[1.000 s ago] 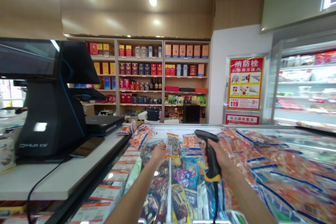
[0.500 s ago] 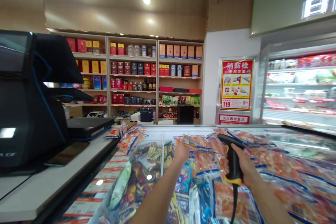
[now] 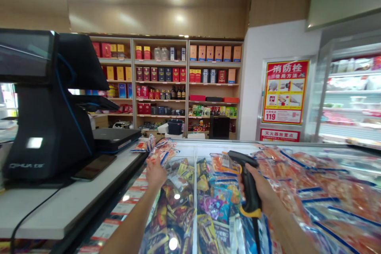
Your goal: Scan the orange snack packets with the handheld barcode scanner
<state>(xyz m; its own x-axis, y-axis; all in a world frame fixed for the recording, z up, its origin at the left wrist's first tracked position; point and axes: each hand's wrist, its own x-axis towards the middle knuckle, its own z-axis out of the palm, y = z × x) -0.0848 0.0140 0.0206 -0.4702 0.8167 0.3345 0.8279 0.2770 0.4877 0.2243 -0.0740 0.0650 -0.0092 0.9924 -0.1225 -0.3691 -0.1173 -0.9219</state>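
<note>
My right hand (image 3: 257, 182) is closed around the handle of a black and yellow barcode scanner (image 3: 249, 188). The scanner's head is tilted towards the left, and its cable hangs down. Just left of that head lies an orange food packet (image 3: 218, 162) with a white barcode label on top. My left hand (image 3: 156, 172) reaches over the left side of the freezer to another clear packet of orange food (image 3: 166, 152). Its fingertips touch the packet's near edge; they are partly hidden, so whether they grip it cannot be made out.
A glass-topped freezer (image 3: 195, 190) holds colourful ice-cream packs below, with several orange food packets (image 3: 315, 182) spread over its right side. On the left counter (image 3: 44, 214) stand a black checkout terminal (image 3: 44, 127), a phone (image 3: 94, 166) and a flat black device (image 3: 116, 139). Shelves (image 3: 162, 63) line the back.
My left hand has moved left, from beside the barcode-labelled packet to the packets at the freezer's left edge. The scanner has shifted left, nearer that labelled packet. The view has turned slightly left.
</note>
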